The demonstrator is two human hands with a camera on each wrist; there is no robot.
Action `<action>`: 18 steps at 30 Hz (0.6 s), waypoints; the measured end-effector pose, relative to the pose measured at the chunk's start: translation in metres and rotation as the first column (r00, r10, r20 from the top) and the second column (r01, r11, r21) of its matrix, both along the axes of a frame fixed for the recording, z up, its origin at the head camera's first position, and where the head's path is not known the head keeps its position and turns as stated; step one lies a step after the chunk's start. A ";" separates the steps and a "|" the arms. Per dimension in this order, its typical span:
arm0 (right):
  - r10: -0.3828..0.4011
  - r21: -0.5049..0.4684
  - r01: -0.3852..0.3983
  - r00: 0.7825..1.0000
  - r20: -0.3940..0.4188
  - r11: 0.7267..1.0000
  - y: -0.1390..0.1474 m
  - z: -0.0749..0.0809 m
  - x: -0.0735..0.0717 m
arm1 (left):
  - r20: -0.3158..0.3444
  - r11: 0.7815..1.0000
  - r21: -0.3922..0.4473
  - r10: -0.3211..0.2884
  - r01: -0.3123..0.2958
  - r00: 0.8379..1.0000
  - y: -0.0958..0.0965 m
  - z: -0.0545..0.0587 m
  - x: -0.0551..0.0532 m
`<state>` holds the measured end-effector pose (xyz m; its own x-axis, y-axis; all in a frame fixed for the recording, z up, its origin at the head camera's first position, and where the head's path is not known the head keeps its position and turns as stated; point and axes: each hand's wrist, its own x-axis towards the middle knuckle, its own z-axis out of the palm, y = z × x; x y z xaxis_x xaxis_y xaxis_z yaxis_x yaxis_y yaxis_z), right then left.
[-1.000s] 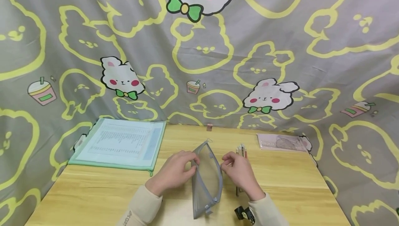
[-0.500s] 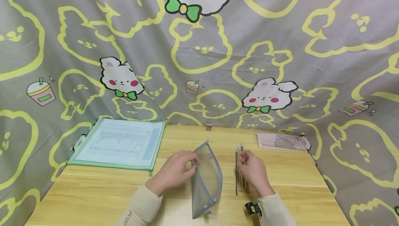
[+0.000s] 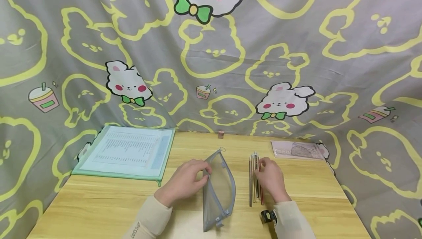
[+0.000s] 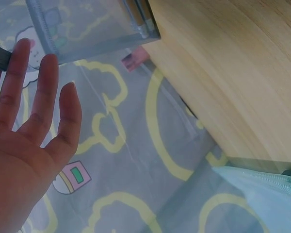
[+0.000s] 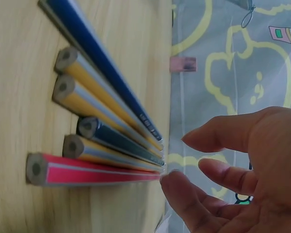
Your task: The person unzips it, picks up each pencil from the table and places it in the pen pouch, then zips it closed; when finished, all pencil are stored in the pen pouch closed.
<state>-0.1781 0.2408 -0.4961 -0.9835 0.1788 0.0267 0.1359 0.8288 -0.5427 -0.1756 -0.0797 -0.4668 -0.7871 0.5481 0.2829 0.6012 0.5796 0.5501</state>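
Head view, sleeve [image 3: 150, 217] lettered "Let's", left hand [image 3: 184, 180] pinching pouch [image 3: 211, 206], right hand [image 3: 271, 178] spread beside pencils [image 3: 254, 180]

Beige sleeves [image 3: 154, 213], dark lettering [image 3: 135, 230], perhaps "LETS".

Pouch [image 3: 219, 189], grey, translucent: mouth parted, left edge pinched by left hand [image 3: 183, 180]. Pencils [image 3: 254, 182], several, lying side by side on wooden table [image 3: 316, 198]; right hand [image 3: 272, 178] at their right side. Folder [image 3: 118, 175], green-edged, holding printed sheet [image 3: 122, 149]: far left. Packet [image 3: 282, 150], flat, pinkish: far right. Curtain [image 3: 227, 85], grey, yellow animal outlines: behind table.
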 end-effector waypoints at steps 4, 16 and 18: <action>-0.010 -0.013 0.010 1.000 0.026 1.000 0.002 -0.002 -0.002 | 0.001 1.000 0.006 -0.005 0.005 1.000 0.001 0.000 0.000; -0.011 -0.012 0.011 1.000 0.024 1.000 0.008 -0.012 -0.009 | -0.009 1.000 0.003 -0.001 0.001 1.000 0.001 -0.001 0.000; -0.014 -0.010 0.015 1.000 0.024 1.000 0.008 -0.014 -0.009 | -0.009 1.000 0.005 -0.003 0.003 1.000 0.001 -0.001 0.000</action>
